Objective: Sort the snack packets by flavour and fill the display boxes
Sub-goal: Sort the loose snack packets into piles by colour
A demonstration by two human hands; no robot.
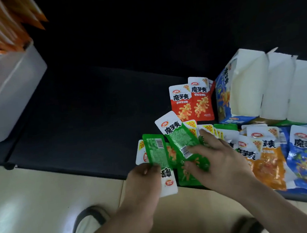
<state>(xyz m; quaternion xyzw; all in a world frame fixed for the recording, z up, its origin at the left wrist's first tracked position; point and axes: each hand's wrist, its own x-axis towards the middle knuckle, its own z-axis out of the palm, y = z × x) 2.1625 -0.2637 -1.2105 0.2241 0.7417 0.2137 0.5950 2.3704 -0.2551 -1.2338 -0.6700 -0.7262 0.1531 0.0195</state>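
The left hand [144,177] pinches a fan of green packets [156,152] at the table's [76,121] near edge, and the right hand [219,159] lies spread on more of them, fingers pressing one. Just right sit orange packets [267,164] and blue packets [306,158] (overlapping). Beyond, two red packets [191,102] lie side by side next to the open white boxes [267,88]. A white bin [7,93] stands far left.
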